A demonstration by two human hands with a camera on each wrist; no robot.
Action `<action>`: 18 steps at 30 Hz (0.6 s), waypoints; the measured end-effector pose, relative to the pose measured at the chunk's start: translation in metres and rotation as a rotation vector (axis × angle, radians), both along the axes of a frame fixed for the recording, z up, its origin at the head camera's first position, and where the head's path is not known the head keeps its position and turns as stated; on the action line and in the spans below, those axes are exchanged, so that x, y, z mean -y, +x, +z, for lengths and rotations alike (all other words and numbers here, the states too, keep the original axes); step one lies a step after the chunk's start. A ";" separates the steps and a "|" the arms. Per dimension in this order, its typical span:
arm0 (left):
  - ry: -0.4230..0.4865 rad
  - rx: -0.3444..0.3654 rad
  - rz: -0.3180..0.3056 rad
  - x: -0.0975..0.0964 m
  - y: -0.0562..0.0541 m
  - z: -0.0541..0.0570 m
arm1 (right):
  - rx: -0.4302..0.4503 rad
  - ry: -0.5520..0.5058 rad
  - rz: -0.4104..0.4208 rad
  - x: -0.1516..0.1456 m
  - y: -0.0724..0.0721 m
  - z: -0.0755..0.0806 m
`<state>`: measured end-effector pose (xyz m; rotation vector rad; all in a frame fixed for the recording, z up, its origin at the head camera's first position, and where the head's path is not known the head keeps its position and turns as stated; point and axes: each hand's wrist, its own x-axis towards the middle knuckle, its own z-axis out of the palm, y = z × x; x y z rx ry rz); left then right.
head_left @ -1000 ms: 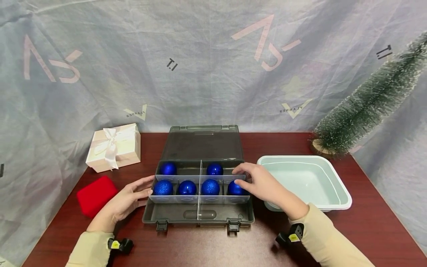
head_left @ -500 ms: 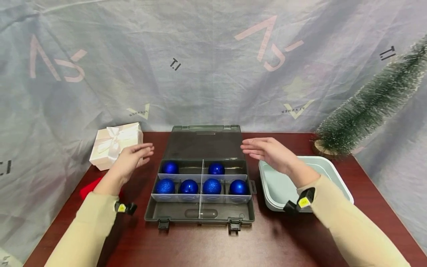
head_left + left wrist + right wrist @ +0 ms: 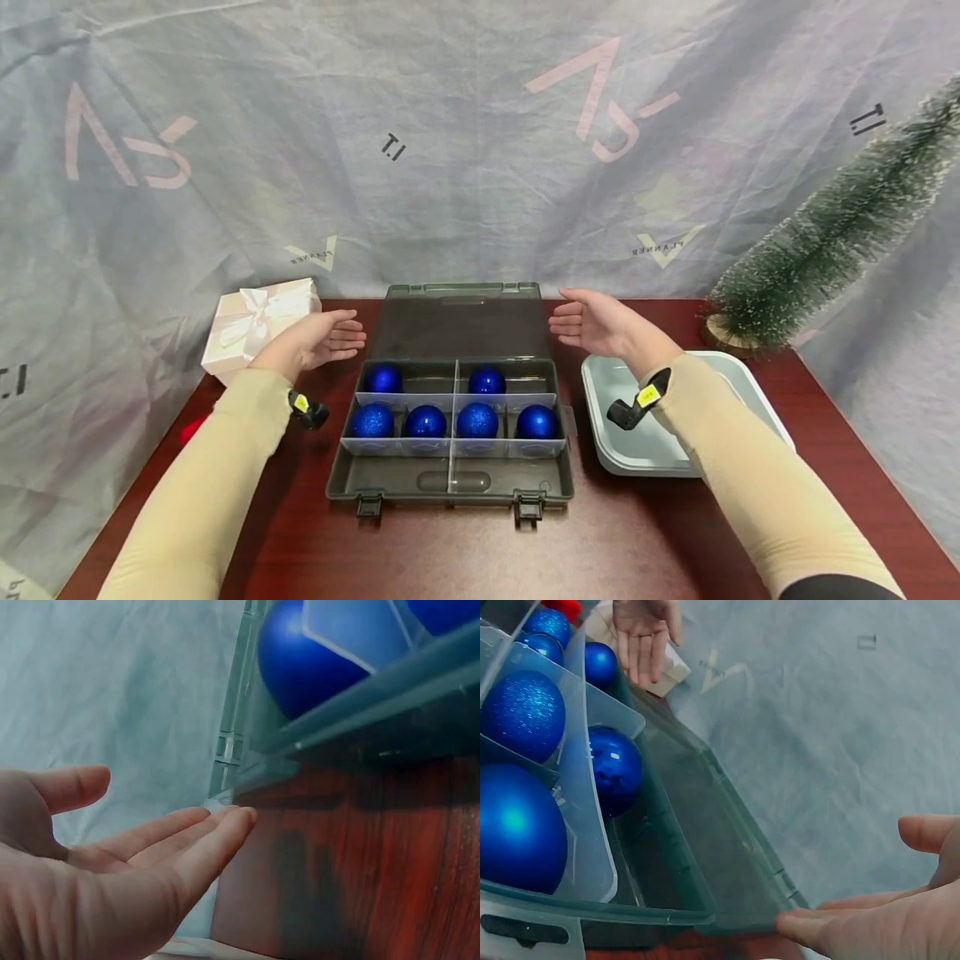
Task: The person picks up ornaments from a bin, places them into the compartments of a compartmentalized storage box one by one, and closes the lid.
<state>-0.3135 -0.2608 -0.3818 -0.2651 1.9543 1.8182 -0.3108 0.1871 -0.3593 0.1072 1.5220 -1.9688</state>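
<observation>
A dark translucent compartment box [image 3: 393,479] lies with its lid [image 3: 459,329] folded back flat behind it. Several blue Christmas balls [image 3: 477,420] sit in the middle row; a blue ball [image 3: 384,379] and a glossy blue ball [image 3: 487,380] lie in the back row. To the left of the lid I hold my left hand [image 3: 330,340] with straight fingers, palm turned inward, nothing in it. My right hand [image 3: 594,325] mirrors it on the lid's right side, also holding nothing. In the right wrist view its fingertips [image 3: 795,924] overlap the lid's corner; contact cannot be told.
A pale plastic basin [image 3: 750,408] stands under my right forearm. Behind it is a frosted miniature Christmas tree [image 3: 817,242]. A white gift box with a ribbon [image 3: 232,333] is behind my left wrist; a red object [image 3: 192,429] is mostly hidden by my left sleeve.
Both hands have left the box's sides, risen and moved back beside the lid, fingers now straight. The right hand has let go of the ball at the middle row's right end. The balls stay put.
</observation>
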 end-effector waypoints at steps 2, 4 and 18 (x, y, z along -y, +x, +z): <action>0.018 0.039 -0.004 -0.002 -0.002 -0.003 | 0.039 -0.009 -0.012 0.000 -0.004 -0.004; 0.044 0.069 -0.014 -0.005 -0.004 -0.004 | 0.070 -0.012 -0.029 0.001 -0.009 -0.008; 0.058 0.138 -0.029 -0.010 -0.018 -0.016 | 0.159 -0.014 -0.020 0.014 -0.023 -0.031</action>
